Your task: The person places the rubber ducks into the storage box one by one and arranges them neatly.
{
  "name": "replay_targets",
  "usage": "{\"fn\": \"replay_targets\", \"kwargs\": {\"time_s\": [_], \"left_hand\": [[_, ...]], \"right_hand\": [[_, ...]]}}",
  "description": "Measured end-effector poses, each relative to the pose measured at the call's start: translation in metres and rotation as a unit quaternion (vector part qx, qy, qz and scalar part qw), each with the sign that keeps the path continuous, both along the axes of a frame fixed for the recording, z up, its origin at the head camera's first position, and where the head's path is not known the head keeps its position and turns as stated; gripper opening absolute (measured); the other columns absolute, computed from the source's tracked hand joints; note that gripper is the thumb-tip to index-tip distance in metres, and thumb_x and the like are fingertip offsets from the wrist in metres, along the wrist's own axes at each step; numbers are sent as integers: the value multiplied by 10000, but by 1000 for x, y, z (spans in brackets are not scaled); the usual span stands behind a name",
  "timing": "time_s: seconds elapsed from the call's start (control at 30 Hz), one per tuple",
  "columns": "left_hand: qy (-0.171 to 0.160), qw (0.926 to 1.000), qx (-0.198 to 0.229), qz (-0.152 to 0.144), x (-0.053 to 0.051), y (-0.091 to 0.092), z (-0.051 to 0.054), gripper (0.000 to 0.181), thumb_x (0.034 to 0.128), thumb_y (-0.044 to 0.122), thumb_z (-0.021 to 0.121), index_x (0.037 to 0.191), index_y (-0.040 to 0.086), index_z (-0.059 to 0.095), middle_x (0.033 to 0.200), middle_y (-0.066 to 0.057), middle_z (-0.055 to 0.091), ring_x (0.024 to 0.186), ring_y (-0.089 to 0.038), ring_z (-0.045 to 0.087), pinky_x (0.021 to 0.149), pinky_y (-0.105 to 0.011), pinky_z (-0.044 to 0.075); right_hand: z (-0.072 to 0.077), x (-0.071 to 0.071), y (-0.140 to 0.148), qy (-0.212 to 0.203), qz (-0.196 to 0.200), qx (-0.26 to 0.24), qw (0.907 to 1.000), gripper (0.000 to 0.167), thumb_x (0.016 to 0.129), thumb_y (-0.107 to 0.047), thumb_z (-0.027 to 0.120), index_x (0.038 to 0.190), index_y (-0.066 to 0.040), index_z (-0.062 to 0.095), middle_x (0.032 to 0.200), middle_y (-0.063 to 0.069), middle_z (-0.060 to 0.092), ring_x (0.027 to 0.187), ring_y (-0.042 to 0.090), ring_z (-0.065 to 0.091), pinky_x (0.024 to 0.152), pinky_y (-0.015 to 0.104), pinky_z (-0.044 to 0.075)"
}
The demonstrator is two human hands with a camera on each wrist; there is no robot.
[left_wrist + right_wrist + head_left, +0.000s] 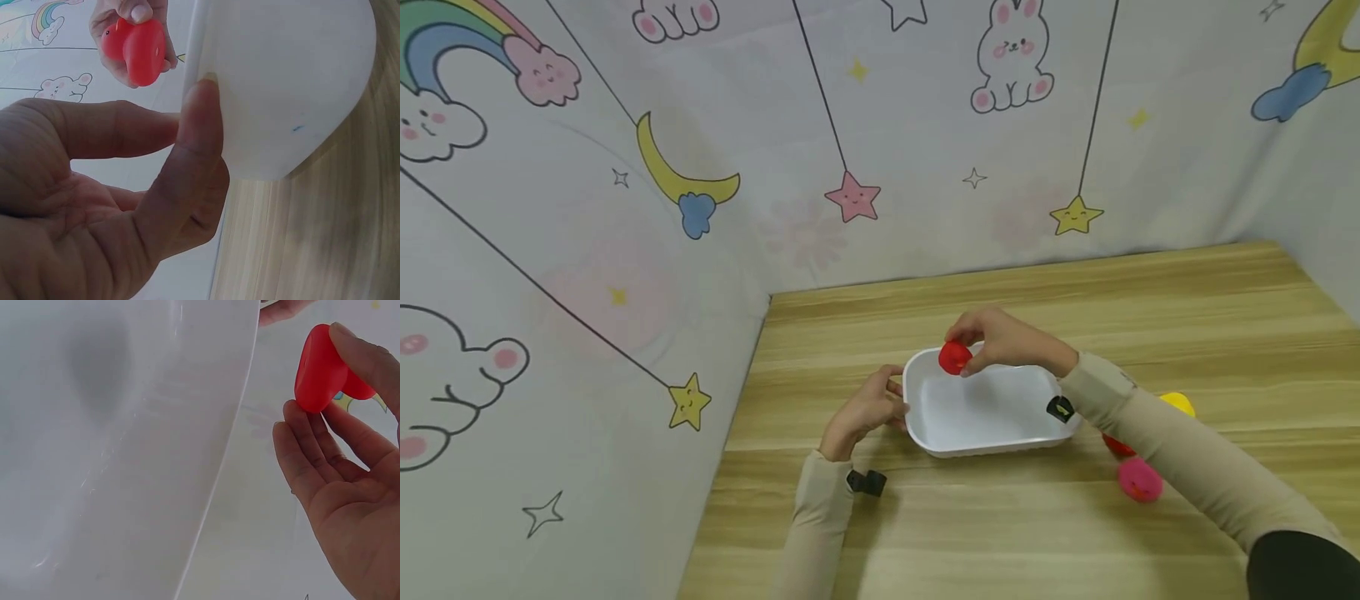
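A red rubber duck (955, 357) is pinched between the thumb and fingertips of my right hand (1003, 340), above the far left part of a white tub (992, 408). The right wrist view shows the duck (322, 369) held outside the line of the tub's rim. My left hand (872, 406) is at the tub's left end; its curled fingers hold the edge there. In the left wrist view a fingertip presses the tub's outer wall (281, 81), and the fingers behind it are partly hidden.
Right of the tub lie a pink duck (1140, 479), a red one (1117, 446) and a yellow one (1177, 403), the last two partly covered by my right sleeve. A printed cloth (917, 125) hangs behind the wooden table (970, 533).
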State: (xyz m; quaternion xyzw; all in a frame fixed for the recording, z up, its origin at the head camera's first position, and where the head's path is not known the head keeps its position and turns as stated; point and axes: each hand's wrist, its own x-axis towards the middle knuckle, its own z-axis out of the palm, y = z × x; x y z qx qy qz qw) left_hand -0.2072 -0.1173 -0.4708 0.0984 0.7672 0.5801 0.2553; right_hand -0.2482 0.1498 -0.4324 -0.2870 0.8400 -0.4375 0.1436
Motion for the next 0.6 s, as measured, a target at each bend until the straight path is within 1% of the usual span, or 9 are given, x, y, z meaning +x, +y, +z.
{"fn": "replay_targets", "kwargs": {"time_s": [0.07,0.17,0.33,0.47,0.6], "left_hand": [[-6,10000,7,-14,0,-1,1,646,842,-173,567,1446,-125,343,1045,-228,503,660,-232,607,657,-467,650],[-23,10000,34,-40,0,-1,3,635,849,-172,565,1441,-121,341,1041,-216,505,666,-225,610,648,-445,650],[-69,9999,117,-47,-2,3,5,622,843,-176,558,1424,-122,345,1012,-203,508,651,-214,604,621,-410,650],[-108,9999,66,-3,0,1,3,645,844,-174,562,1440,-110,323,1042,-246,504,650,-235,602,627,-430,648],[-115,9999,21,46,1,0,2,665,844,-164,566,1448,-112,294,1070,-268,499,649,-239,601,646,-453,648]], "right_hand": [[-1,-1,-3,-3,57,30,10000,469,772,-42,856,1208,5,689,1131,83,679,1029,285,650,903,435,606],[-2,-3,-4,-32,129,20,9999,470,774,-30,848,1210,23,680,1130,93,686,1029,293,658,920,457,598],[-11,-6,-4,-113,179,-88,9997,458,771,-30,850,1193,31,683,1119,99,689,1038,297,669,943,465,587],[-19,-6,-8,-41,316,10,9995,442,766,-49,860,1170,22,694,1103,90,693,1026,286,672,948,455,585],[-22,-7,-14,114,434,194,9988,442,755,-49,869,1154,30,697,1091,89,694,1005,270,672,944,477,584]]}}
